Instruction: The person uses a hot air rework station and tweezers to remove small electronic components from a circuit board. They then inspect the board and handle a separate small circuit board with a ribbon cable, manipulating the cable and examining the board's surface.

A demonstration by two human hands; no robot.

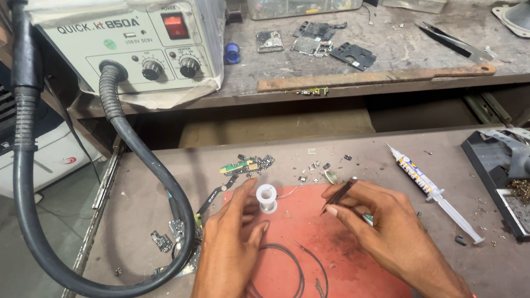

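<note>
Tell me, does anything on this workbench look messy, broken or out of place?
Yes. Small loose parts lie scattered across the pull-out shelf just above the red mat, and stripped phone boards sit bare on the upper bench. A thin black wire curls loosely on the mat below the left hand. Nothing looks spilled.

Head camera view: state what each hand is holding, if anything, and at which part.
The right hand pinches dark tweezers at mid-length, tips pointing down. The left hand holds nothing; it hovers beside a white solder spool.
</note>
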